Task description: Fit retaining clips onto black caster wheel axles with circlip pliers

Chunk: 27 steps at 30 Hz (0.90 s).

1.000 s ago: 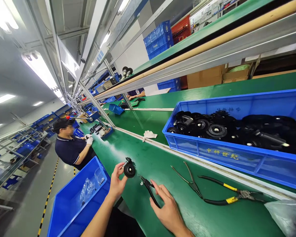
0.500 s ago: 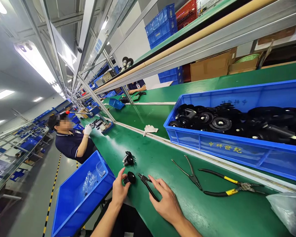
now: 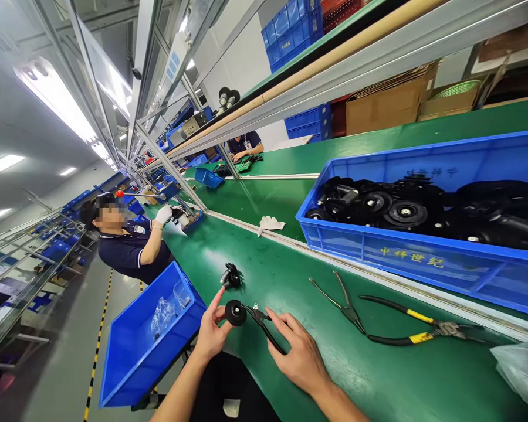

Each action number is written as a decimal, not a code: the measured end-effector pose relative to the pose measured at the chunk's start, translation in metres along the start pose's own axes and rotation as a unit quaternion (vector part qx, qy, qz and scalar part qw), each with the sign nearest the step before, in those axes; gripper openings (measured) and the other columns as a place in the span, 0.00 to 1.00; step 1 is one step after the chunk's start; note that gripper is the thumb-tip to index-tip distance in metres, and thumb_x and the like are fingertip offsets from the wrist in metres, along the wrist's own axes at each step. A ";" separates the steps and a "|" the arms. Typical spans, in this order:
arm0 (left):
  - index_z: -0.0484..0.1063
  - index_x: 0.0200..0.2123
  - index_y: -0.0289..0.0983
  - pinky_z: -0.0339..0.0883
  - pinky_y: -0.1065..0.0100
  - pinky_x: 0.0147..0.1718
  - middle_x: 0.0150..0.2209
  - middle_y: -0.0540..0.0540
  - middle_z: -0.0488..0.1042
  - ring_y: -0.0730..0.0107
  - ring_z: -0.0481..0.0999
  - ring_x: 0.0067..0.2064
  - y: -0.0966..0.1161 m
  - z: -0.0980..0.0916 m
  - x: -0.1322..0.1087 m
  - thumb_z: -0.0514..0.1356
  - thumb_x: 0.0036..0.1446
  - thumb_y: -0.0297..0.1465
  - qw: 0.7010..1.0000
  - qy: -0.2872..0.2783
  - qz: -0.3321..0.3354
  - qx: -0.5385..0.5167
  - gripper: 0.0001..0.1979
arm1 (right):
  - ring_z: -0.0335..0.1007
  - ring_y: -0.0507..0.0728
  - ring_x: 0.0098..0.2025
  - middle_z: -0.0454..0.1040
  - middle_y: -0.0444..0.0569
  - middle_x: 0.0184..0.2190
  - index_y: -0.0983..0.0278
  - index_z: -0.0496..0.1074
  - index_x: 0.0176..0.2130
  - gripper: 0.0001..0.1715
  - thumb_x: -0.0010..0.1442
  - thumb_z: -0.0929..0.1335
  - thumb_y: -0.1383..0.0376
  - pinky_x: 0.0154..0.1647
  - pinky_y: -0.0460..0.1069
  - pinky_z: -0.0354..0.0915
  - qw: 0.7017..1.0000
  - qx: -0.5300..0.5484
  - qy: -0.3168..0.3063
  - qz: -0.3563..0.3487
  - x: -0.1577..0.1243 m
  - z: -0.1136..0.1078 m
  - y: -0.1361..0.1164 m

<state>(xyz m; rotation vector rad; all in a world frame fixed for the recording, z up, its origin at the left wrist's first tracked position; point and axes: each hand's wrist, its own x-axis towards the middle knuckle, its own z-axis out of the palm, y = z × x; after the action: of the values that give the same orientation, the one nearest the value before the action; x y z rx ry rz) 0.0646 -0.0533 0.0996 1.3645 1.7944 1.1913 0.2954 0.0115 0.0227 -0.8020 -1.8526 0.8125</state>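
My left hand (image 3: 212, 329) grips a black wheel-like part (image 3: 236, 313) by its stem, its round face with a pale centre turned towards me. In my right hand (image 3: 300, 354) is a pair of black-handled pliers (image 3: 261, 319), the handles somewhat spread and the thin tips at the wheel's right edge; whether they touch it I cannot tell. A small pale ring-like bit (image 3: 256, 306) shows by the jaws. Just beyond my left fingertips a second black wheel part (image 3: 231, 276) with a grey body lies on the green bench (image 3: 286, 281).
Two more pliers, one slim (image 3: 344, 305) and one with black-and-yellow handles (image 3: 422, 328), lie right. Behind them stands a blue crate (image 3: 365, 249) of black wheels. A blue bin (image 3: 127, 363) is at left, a white glove (image 3: 270, 224) ahead. A co-worker (image 3: 127, 246) sits at far left.
The wheel in my left hand has turned its face more towards me and come up to the pliers' tips. The pliers stay in my right hand. The view has shifted slightly.
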 end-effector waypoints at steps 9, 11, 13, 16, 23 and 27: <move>0.51 0.75 0.40 0.72 0.57 0.55 0.40 0.45 0.84 0.59 0.82 0.46 0.014 -0.005 -0.006 0.70 0.61 0.40 0.999 0.005 0.032 0.030 0.46 | 0.76 0.57 0.44 0.74 0.47 0.43 0.49 0.61 0.71 0.42 0.61 0.67 0.69 0.46 0.51 0.75 0.999 -0.001 -0.018 -0.034 -0.003 0.002 0.001; 0.52 0.75 0.40 0.73 0.57 0.55 0.40 0.45 0.84 0.59 0.82 0.47 0.013 -0.005 -0.007 0.69 0.61 0.39 0.999 -0.001 0.037 0.035 0.45 | 0.75 0.57 0.44 0.74 0.48 0.43 0.50 0.62 0.71 0.42 0.61 0.67 0.70 0.45 0.51 0.75 0.999 -0.003 -0.020 -0.039 -0.003 0.001 0.000; 0.52 0.75 0.40 0.73 0.57 0.55 0.41 0.45 0.84 0.60 0.82 0.46 0.013 -0.005 -0.008 0.69 0.62 0.38 0.998 -0.006 0.040 0.037 0.44 | 0.75 0.57 0.43 0.74 0.48 0.42 0.50 0.64 0.70 0.42 0.60 0.66 0.70 0.44 0.51 0.74 0.999 -0.007 -0.025 -0.042 -0.003 0.000 -0.001; 0.53 0.75 0.40 0.72 0.57 0.55 0.40 0.45 0.84 0.60 0.82 0.46 0.012 -0.005 -0.009 0.69 0.63 0.37 0.998 -0.007 0.046 0.041 0.43 | 0.74 0.57 0.42 0.74 0.48 0.41 0.51 0.64 0.70 0.42 0.60 0.66 0.71 0.42 0.51 0.74 0.998 -0.016 -0.026 -0.047 -0.002 0.000 -0.001; 0.53 0.74 0.40 0.71 0.58 0.56 0.43 0.45 0.84 0.61 0.82 0.46 0.013 -0.006 -0.009 0.67 0.64 0.36 0.997 -0.008 0.054 0.052 0.41 | 0.72 0.56 0.39 0.73 0.48 0.41 0.51 0.66 0.69 0.40 0.60 0.65 0.72 0.39 0.50 0.72 0.995 -0.058 -0.003 -0.076 -0.001 0.000 -0.001; 0.56 0.73 0.39 0.72 0.58 0.55 0.41 0.46 0.84 0.61 0.82 0.46 0.024 -0.007 -0.010 0.66 0.65 0.36 0.994 -0.011 0.068 0.082 0.38 | 0.71 0.57 0.40 0.73 0.49 0.41 0.54 0.65 0.69 0.40 0.60 0.65 0.73 0.39 0.50 0.71 0.992 -0.081 0.009 -0.097 -0.001 -0.001 -0.002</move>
<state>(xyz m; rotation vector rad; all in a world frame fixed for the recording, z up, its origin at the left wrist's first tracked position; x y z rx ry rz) 0.0718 -0.0628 0.1237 1.6095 1.8437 1.1126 0.2959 0.0097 0.0245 -0.7132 -1.9642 0.5365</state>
